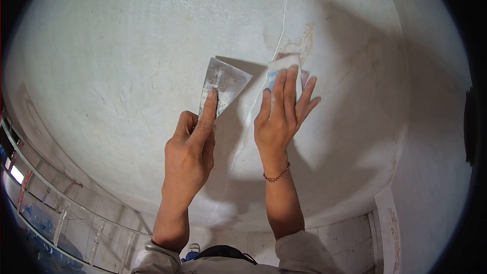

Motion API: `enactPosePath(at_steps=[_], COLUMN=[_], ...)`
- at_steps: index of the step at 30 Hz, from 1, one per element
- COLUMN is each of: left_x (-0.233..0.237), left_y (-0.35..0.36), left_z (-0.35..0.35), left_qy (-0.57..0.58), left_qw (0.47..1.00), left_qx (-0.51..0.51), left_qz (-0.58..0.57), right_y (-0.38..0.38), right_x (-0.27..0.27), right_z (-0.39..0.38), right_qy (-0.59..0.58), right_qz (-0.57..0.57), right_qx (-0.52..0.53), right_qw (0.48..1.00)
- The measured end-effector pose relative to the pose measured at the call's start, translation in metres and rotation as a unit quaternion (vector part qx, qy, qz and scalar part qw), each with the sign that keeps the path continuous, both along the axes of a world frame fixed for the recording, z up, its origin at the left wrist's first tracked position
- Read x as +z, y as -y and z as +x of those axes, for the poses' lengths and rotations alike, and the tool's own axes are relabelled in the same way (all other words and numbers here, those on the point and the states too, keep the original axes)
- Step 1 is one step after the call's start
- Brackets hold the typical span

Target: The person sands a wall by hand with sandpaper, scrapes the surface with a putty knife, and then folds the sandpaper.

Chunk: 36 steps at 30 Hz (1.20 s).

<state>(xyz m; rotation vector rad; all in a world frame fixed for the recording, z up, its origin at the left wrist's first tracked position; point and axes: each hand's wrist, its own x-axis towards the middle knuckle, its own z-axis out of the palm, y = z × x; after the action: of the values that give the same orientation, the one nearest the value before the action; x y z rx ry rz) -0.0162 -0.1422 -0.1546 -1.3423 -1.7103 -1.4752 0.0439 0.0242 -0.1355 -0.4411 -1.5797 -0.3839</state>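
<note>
My left hand [188, 149] is closed around a putty knife [223, 82], its index finger stretched along the smeared metal blade. The blade's wide edge points up and to the right, and its handle is hidden in my fist. To the right, my right hand [278, 122] holds a folded piece of sandpaper [284, 63] flat against the wall [152, 61]. Pale backing with a blue mark faces me; reddish-brown grit shows at the top and right edges. The fingers lie extended over the paper. A white crack line [285, 12] runs down the wall and passes beside the sandpaper.
A brownish worn patch [306, 39] marks the wall above the sandpaper. At lower left runs a metal railing [60, 220], with bluish clear plastic bottles [43, 223] behind it. Another wall [436, 172] meets this one at the right. Shadows of my arms fall across the surface.
</note>
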Motion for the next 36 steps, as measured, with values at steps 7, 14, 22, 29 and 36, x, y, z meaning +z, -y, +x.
enactPosePath(at_steps=[7,14,22,29,36], left_x=[-0.006,-0.006,0.000,-0.001,0.000], left_y=[0.000,0.002,0.001,0.007,0.008], left_z=[0.007,0.008,0.003,0.000,0.003], left_qy=[0.029,0.015,-0.037,-0.040,-0.021], left_qw=[0.999,0.999,0.998,0.998,0.999], left_qx=[-0.022,-0.030,-0.038,-0.018,-0.036], left_qz=[-0.005,-0.014,-0.023,-0.053,-0.033], right_y=[0.005,0.002,0.003,0.006,0.009], right_x=[0.015,0.033,0.033,0.031,0.024], right_z=[0.001,-0.004,-0.002,-0.008,-0.010], right_qy=[-0.006,-0.019,-0.011,-0.038,-0.042], right_qz=[0.005,0.049,0.048,0.023,0.008], right_qx=[-0.011,-0.015,-0.030,0.003,0.002], right_qw=[1.000,0.999,0.998,0.999,0.999])
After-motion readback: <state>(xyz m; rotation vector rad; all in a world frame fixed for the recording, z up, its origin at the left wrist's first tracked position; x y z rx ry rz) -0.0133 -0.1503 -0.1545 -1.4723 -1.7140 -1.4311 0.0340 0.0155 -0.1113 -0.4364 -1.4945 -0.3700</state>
